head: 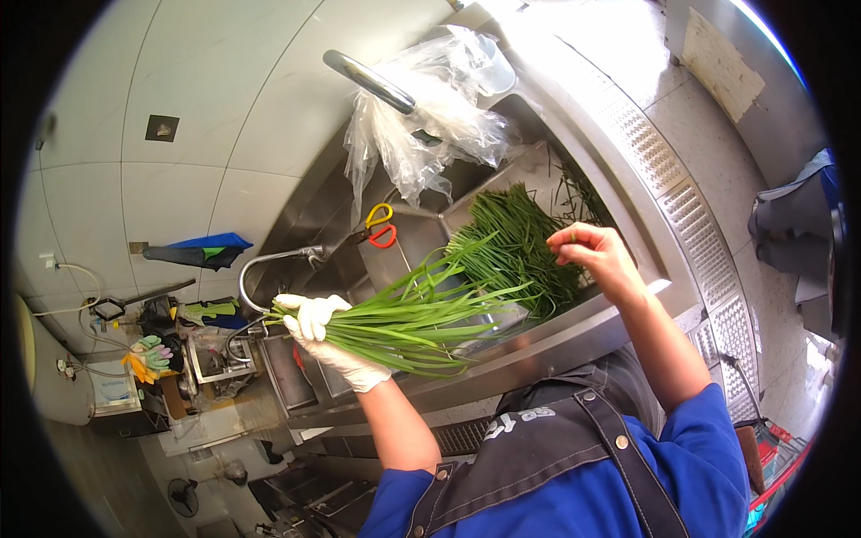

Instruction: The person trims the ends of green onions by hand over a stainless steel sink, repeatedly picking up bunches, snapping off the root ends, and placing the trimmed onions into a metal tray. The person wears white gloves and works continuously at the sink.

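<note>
My left hand (316, 323), in a pale disposable glove, is closed around the base ends of a bunch of long green leaves that look like garlic chives (410, 319). The leaves fan out to the right over the steel sink. My bare right hand (588, 252) is raised above the sink, thumb and fingertips close together, with a tiny bit of something at the fingertips that I cannot make out. Below and left of it a large pile of the same greens (514, 249) lies in the sink. Scissors with one yellow and one red handle (382, 235) rest beyond the bunch.
Clear plastic bags (430, 128) hang over the sink's far part, by a chrome pipe (370, 81). A curved faucet (245, 276) rises left of the sink. The steel sink rim (538, 353) runs before me. Gloves (148, 360) lie at the left; a perforated floor drain cover (696, 222) is at the right.
</note>
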Motion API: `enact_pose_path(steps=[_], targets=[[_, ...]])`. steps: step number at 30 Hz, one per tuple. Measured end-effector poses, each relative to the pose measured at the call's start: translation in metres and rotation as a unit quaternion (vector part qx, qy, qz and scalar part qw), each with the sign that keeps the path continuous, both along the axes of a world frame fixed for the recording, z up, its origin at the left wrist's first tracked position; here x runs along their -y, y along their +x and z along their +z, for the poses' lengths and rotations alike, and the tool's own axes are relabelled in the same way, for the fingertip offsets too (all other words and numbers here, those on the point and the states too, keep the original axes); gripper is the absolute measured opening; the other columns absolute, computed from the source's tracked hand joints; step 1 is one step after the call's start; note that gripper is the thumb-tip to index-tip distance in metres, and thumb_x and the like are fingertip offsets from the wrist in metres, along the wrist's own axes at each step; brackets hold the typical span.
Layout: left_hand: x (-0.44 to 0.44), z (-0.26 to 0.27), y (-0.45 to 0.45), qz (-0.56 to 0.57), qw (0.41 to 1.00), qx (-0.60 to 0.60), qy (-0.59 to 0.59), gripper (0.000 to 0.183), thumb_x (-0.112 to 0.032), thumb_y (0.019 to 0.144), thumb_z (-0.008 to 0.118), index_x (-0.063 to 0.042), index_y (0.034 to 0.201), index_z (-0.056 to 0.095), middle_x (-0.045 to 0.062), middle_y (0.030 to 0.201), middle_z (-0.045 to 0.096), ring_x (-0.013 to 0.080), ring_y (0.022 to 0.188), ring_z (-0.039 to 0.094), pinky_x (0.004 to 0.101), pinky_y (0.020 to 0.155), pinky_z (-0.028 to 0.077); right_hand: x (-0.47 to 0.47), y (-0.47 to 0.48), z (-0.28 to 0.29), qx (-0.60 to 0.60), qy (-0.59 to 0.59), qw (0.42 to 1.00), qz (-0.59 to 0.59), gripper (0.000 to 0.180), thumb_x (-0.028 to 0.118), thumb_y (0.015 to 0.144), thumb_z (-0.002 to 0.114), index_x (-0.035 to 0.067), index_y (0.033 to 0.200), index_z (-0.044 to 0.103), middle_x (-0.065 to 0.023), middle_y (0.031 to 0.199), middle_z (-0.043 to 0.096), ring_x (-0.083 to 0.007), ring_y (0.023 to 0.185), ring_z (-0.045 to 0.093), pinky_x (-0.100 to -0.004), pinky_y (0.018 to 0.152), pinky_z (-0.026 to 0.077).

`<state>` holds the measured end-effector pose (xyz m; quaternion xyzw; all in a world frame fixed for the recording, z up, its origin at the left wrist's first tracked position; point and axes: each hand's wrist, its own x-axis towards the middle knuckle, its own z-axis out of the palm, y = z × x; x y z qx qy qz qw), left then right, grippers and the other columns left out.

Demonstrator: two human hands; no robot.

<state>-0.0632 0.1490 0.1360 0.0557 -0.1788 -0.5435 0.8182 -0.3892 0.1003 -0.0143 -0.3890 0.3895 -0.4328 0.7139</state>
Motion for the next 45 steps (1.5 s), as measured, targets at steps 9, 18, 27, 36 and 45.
enact_pose_path(steps=[9,18,27,36,45], targets=[[0.001,-0.002,0.025,0.037,0.994,-0.035,0.099,0.021,-0.018,0.100,0.052,-0.006,0.114,0.061,-0.008,0.062,0.043,0.0051,0.057,0.039,0.0232,0.067,0.039,-0.015,0.020,0.020,0.050,0.094,0.986,0.127,0.016,0.006,0.092,0.063,0.000,0.106,0.069,-0.0024,0.079,0.066,-0.0075,0.067,0.059,-0.0215,0.063,0.049],[-0.004,-0.002,0.020,0.098,0.977,-0.024,0.187,0.020,-0.021,0.097,0.058,-0.013,0.115,0.061,-0.009,0.063,0.045,0.0055,0.060,0.042,0.0235,0.068,0.041,-0.018,0.054,0.037,-0.044,-0.118,0.986,0.111,0.028,0.015,0.089,0.070,0.004,0.115,0.068,-0.0049,0.088,0.068,-0.0106,0.078,0.060,-0.0277,0.071,0.050],[-0.003,-0.014,0.033,0.186,0.943,0.063,0.270,0.027,-0.021,0.096,0.058,-0.013,0.122,0.057,-0.011,0.063,0.044,0.0063,0.061,0.046,0.0293,0.076,0.045,-0.015,0.070,0.028,-0.204,-0.348,0.914,-0.031,0.009,0.008,0.081,0.065,0.001,0.087,0.067,-0.0109,0.075,0.063,-0.0287,0.067,0.062,-0.0356,0.061,0.050],[0.011,-0.002,0.009,0.229,0.907,0.072,0.346,0.045,-0.024,0.096,0.060,-0.017,0.056,0.040,-0.005,0.053,0.046,0.0104,0.053,0.044,0.0275,0.059,0.044,-0.008,0.079,-0.005,-0.405,-0.378,0.819,-0.152,0.019,0.012,0.071,0.065,0.006,0.058,0.052,-0.0091,0.061,0.056,-0.0303,0.059,0.060,-0.0409,0.055,0.050],[0.006,-0.015,0.046,0.242,0.921,0.027,0.303,0.011,-0.016,0.094,0.059,-0.012,0.086,0.052,-0.005,0.062,0.045,0.0107,0.054,0.045,0.0291,0.059,0.044,0.019,0.008,-0.079,-0.614,-0.297,0.731,0.012,0.034,0.028,0.093,0.061,0.009,0.121,0.057,-0.0122,0.072,0.065,-0.0297,0.065,0.065,-0.0372,0.060,0.050]])
